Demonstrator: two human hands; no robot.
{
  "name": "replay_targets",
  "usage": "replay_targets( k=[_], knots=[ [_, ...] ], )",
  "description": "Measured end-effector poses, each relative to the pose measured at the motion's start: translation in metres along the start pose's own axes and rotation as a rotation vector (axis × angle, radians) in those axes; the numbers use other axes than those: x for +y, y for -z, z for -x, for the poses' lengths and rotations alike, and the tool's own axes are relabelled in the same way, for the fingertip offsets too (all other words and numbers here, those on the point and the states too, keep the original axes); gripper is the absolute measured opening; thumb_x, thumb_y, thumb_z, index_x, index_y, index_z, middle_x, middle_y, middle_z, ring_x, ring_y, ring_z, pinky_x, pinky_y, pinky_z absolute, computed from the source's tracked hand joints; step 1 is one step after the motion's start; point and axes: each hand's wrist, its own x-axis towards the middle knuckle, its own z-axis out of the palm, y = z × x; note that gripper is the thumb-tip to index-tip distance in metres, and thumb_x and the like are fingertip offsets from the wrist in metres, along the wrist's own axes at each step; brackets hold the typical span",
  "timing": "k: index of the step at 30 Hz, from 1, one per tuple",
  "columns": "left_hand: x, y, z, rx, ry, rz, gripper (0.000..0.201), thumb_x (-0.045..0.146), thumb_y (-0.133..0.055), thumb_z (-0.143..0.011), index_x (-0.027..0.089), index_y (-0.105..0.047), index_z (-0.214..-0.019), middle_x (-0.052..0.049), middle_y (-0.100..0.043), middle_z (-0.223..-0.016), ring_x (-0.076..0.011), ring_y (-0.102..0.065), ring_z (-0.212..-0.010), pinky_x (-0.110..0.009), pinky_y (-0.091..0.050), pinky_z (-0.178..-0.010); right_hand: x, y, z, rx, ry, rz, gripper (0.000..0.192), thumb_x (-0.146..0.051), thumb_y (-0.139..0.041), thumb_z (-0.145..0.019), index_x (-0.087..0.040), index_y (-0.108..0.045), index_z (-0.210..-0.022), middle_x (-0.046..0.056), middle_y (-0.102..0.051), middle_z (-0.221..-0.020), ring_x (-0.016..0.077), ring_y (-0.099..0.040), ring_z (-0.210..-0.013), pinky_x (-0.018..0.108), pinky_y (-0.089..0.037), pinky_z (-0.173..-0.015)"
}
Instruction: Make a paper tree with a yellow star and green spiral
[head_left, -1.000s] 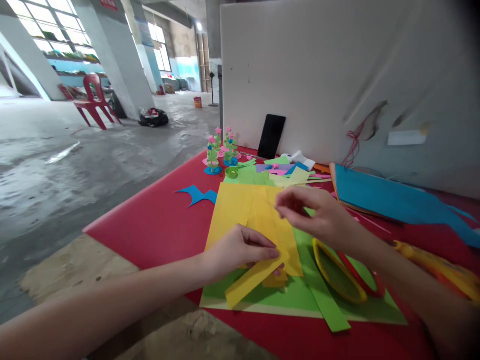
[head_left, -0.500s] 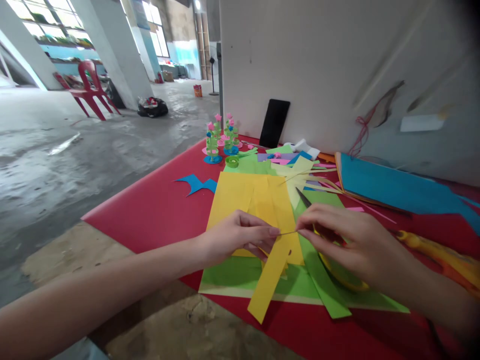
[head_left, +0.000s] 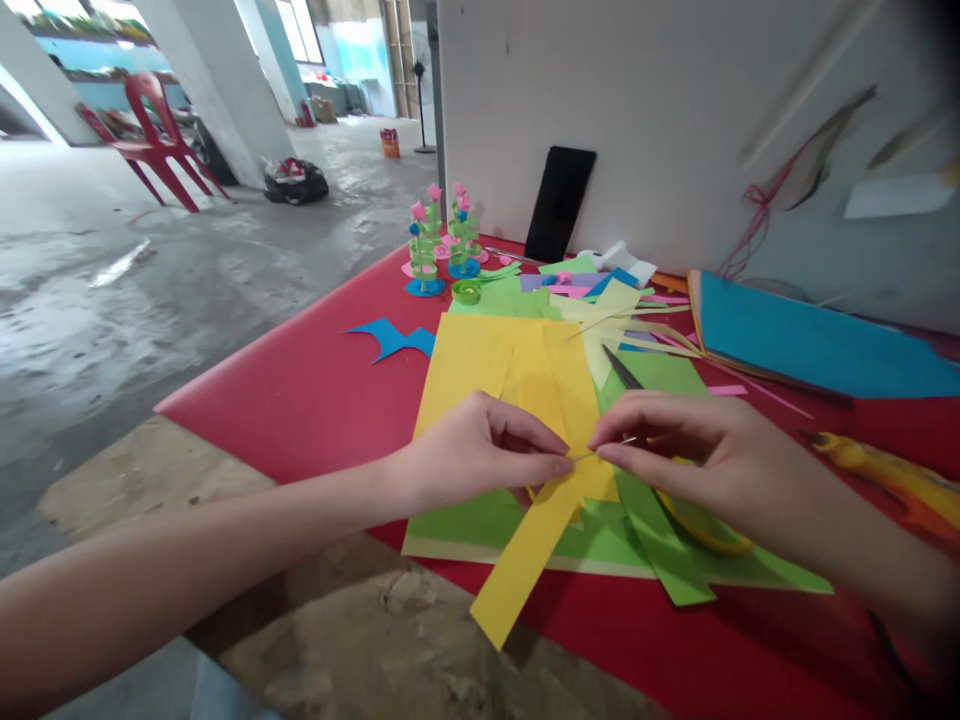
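Observation:
My left hand (head_left: 495, 450) pinches the upper end of a yellow paper strip (head_left: 517, 570), which hangs slanting toward the table's front edge. Between thumb and fingertips of my right hand (head_left: 667, 440) is a thin needle-like stick (head_left: 583, 457); its other end meets the strip at my left fingertips. Whether it is metal or wire I cannot tell. Below both hands lie yellow paper sheets (head_left: 472, 350) on green paper (head_left: 465, 530). Scissors lie under my right hand, their dark blade (head_left: 621, 368) poking out beyond it and the yellow handle (head_left: 712, 535) partly hidden.
Small paper plants (head_left: 425, 260) stand at the back left, near a green paper coil (head_left: 466, 291). A black phone (head_left: 559, 205) leans on the wall. Blue paper (head_left: 810, 335), a blue cutout (head_left: 390, 340) and a yellow glue gun (head_left: 877, 470) lie on the red table cover (head_left: 322, 400).
The view has tilted down slightly. My hands have come a little closer together, and the yellow strip now slants more to the left. Part of the thin stick now shows behind my right fingertips.

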Motion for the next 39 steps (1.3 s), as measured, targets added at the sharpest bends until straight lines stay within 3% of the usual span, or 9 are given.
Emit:
replay_targets(
  k=[12, 19, 24, 39],
  knots=[
    [-0.002, 0.001, 0.002, -0.057, -0.004, -0.034, 0.013, 0.024, -0.064, -0.069, 0.015, -0.071, -0.077, 0.001, -0.066, -0.066, -0.0077, -0.058, -0.056, -0.016, -0.05, -0.054, 0.004, -0.006, -0.002, -0.025, -0.121, -0.116, 0.014, -0.036, -0.06, -0.074, -0.023, -0.067, -0.073, -0.001, -0.065, -0.071, 0.0128, -0.056, -0.063, 0.021, -0.045, -0.053],
    [-0.001, 0.004, -0.001, -0.136, 0.089, 0.191, 0.017, 0.026, -0.061, -0.075, 0.013, -0.071, -0.07, -0.001, -0.067, -0.062, -0.0059, -0.057, -0.056, -0.015, -0.047, -0.054, -0.002, -0.009, 0.001, 0.037, -0.023, -0.081, 0.01, -0.031, -0.061, -0.075, -0.023, -0.066, -0.071, -0.003, -0.064, -0.067, 0.0087, -0.054, -0.056, 0.016, -0.043, -0.046],
    [-0.003, 0.004, -0.001, -0.131, 0.107, 0.161, 0.015, 0.026, -0.066, -0.07, 0.014, -0.072, -0.077, -0.004, -0.07, -0.071, -0.0065, -0.058, -0.057, -0.015, -0.047, -0.052, -0.005, -0.01, 0.002, 0.091, 0.052, 0.001, 0.009, -0.029, -0.062, -0.074, -0.023, -0.066, -0.069, -0.005, -0.063, -0.062, 0.0069, -0.052, -0.052, 0.015, -0.041, -0.043],
    [-0.006, 0.004, -0.002, -0.207, 0.093, 0.174, 0.012, 0.024, -0.063, -0.072, 0.013, -0.07, -0.074, -0.001, -0.064, -0.062, -0.0076, -0.058, -0.056, -0.014, -0.049, -0.046, -0.006, -0.01, 0.002, 0.118, 0.134, 0.069, 0.006, -0.026, -0.063, -0.075, -0.026, -0.066, -0.07, -0.009, -0.066, -0.066, 0.0061, -0.055, -0.055, 0.015, -0.04, -0.044]
  ],
)
